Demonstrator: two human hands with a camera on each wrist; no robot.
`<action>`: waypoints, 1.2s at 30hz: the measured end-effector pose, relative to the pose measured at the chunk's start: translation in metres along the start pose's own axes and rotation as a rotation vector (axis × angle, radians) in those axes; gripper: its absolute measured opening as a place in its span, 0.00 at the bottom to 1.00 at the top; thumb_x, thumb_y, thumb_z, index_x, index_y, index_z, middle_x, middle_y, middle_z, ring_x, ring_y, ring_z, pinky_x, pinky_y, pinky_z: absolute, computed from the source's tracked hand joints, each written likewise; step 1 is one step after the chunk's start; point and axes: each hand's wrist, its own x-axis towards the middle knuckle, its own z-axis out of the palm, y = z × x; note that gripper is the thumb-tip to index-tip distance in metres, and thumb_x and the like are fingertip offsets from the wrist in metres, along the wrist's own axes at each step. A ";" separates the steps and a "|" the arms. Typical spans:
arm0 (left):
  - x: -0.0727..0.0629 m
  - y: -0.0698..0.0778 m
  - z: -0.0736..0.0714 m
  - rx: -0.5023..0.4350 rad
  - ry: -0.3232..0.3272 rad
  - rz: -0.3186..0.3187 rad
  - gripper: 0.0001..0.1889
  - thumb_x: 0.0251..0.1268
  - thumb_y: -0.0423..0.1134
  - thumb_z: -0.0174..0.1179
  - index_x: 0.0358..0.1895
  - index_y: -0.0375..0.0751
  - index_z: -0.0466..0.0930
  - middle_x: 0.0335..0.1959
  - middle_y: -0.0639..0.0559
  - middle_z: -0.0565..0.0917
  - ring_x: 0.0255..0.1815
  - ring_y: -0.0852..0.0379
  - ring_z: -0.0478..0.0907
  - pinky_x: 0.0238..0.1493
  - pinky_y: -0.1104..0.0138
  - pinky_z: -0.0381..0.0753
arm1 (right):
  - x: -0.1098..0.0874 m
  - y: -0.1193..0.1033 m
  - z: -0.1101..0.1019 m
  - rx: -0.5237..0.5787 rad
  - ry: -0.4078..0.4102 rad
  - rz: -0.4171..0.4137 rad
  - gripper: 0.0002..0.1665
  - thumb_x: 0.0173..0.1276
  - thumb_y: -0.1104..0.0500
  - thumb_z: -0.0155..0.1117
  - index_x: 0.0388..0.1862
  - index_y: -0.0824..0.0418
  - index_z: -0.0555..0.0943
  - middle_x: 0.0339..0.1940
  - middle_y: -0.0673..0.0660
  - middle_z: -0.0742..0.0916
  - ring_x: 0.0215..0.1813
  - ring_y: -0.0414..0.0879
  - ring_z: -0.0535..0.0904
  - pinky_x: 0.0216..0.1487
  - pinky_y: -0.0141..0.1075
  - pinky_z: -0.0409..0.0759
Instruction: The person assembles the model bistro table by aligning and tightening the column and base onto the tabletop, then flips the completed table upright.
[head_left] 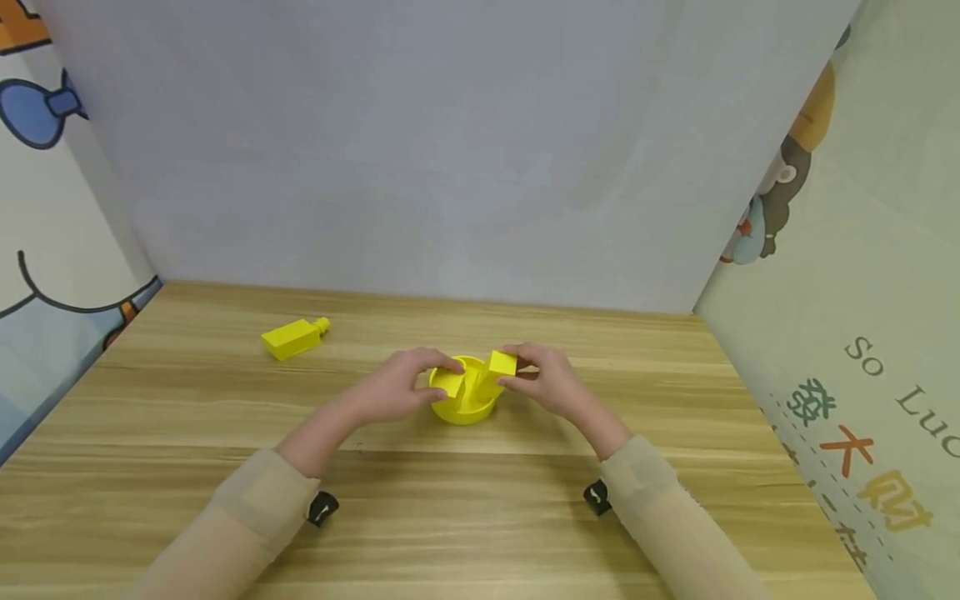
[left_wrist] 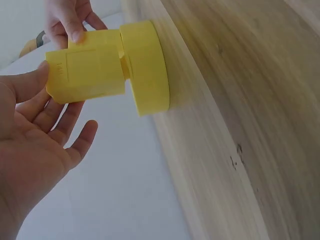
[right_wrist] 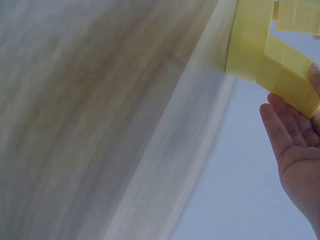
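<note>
A round yellow bowl [head_left: 463, 417] stands on the wooden table. My left hand [head_left: 397, 387] pinches a boxy yellow bottle [left_wrist: 87, 70] by its flat base, thumb on one side and fingers on the other. That bottle is upturned, its narrow end toward the bowl [left_wrist: 147, 70]. On the bowl's right side, my right hand [head_left: 546, 379] grips a second boxy yellow bottle [head_left: 501, 365] near its base. This one tilts, and its lower end is hidden inside the bowl. In the right wrist view, the fingers of my right hand [right_wrist: 297, 135] lie along the bottle [right_wrist: 287, 75].
Another yellow bottle [head_left: 292, 337] lies on its side at the back left of the table [head_left: 465, 517]. A pale wall [head_left: 420, 167] rises behind the table, with printed panels at both sides. Black straps [head_left: 322, 508] sit at the sleeve cuffs.
</note>
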 end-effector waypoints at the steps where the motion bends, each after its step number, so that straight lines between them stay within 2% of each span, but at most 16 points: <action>1: -0.001 -0.001 -0.001 -0.001 -0.009 0.008 0.18 0.63 0.32 0.60 0.57 0.40 0.76 0.58 0.45 0.78 0.62 0.46 0.71 0.64 0.51 0.68 | 0.000 -0.001 0.000 0.000 -0.001 0.002 0.25 0.61 0.61 0.67 0.58 0.66 0.77 0.54 0.63 0.82 0.49 0.54 0.81 0.48 0.35 0.81; 6: -0.003 -0.002 -0.004 -0.020 -0.032 0.026 0.19 0.64 0.30 0.58 0.59 0.41 0.75 0.60 0.46 0.76 0.64 0.46 0.69 0.65 0.51 0.66 | -0.002 -0.003 -0.002 0.001 -0.005 0.007 0.25 0.61 0.61 0.67 0.58 0.66 0.77 0.53 0.62 0.82 0.49 0.54 0.81 0.48 0.35 0.81; 9: -0.004 -0.002 -0.003 -0.024 -0.015 0.034 0.20 0.64 0.33 0.59 0.60 0.41 0.74 0.61 0.46 0.75 0.64 0.45 0.69 0.65 0.50 0.65 | -0.002 -0.003 -0.002 0.007 -0.005 0.011 0.25 0.61 0.61 0.67 0.58 0.66 0.77 0.53 0.62 0.82 0.49 0.54 0.81 0.48 0.35 0.81; 11: -0.005 -0.001 -0.003 -0.036 0.010 0.015 0.20 0.64 0.36 0.59 0.60 0.41 0.74 0.62 0.45 0.75 0.64 0.44 0.68 0.65 0.49 0.66 | -0.002 -0.003 -0.002 0.011 -0.007 0.015 0.25 0.61 0.61 0.67 0.58 0.66 0.77 0.53 0.62 0.82 0.49 0.54 0.81 0.48 0.35 0.81; 13: -0.006 0.001 -0.001 -0.044 0.051 -0.033 0.22 0.64 0.40 0.60 0.60 0.40 0.73 0.61 0.45 0.75 0.63 0.44 0.69 0.63 0.48 0.68 | -0.001 -0.003 -0.002 0.013 -0.007 0.016 0.25 0.61 0.61 0.68 0.58 0.66 0.77 0.53 0.62 0.82 0.49 0.54 0.81 0.48 0.35 0.81; 16: -0.005 0.006 0.004 -0.050 0.127 -0.176 0.25 0.61 0.48 0.63 0.58 0.39 0.73 0.57 0.45 0.77 0.57 0.46 0.73 0.57 0.51 0.74 | -0.001 -0.002 -0.002 0.009 -0.004 0.017 0.26 0.61 0.60 0.68 0.58 0.66 0.77 0.53 0.62 0.82 0.49 0.54 0.81 0.48 0.35 0.81; 19: -0.002 0.011 0.010 -0.037 0.184 -0.312 0.31 0.54 0.55 0.67 0.55 0.37 0.73 0.48 0.46 0.78 0.47 0.50 0.74 0.47 0.58 0.78 | -0.001 -0.001 -0.001 0.008 -0.001 0.020 0.26 0.61 0.60 0.68 0.58 0.65 0.77 0.53 0.62 0.82 0.49 0.54 0.81 0.47 0.35 0.81; 22: 0.000 0.016 0.014 -0.021 0.212 -0.382 0.32 0.48 0.56 0.70 0.49 0.36 0.73 0.40 0.47 0.75 0.38 0.52 0.72 0.38 0.63 0.76 | -0.001 -0.001 -0.001 0.008 -0.006 0.024 0.26 0.61 0.60 0.67 0.59 0.65 0.76 0.54 0.62 0.82 0.49 0.53 0.81 0.48 0.35 0.81; 28: 0.000 0.020 0.017 0.014 0.237 -0.394 0.28 0.46 0.53 0.73 0.43 0.37 0.72 0.35 0.47 0.73 0.33 0.53 0.68 0.33 0.66 0.70 | -0.001 -0.001 -0.002 0.008 -0.014 0.025 0.26 0.62 0.59 0.67 0.59 0.64 0.76 0.55 0.61 0.81 0.50 0.52 0.80 0.48 0.35 0.81; 36: 0.000 0.017 0.011 -0.040 0.211 -0.364 0.26 0.46 0.49 0.74 0.43 0.38 0.75 0.33 0.49 0.74 0.33 0.53 0.68 0.33 0.66 0.71 | -0.002 -0.002 -0.003 -0.011 -0.004 0.028 0.26 0.61 0.58 0.67 0.59 0.64 0.76 0.54 0.60 0.82 0.50 0.51 0.81 0.49 0.36 0.81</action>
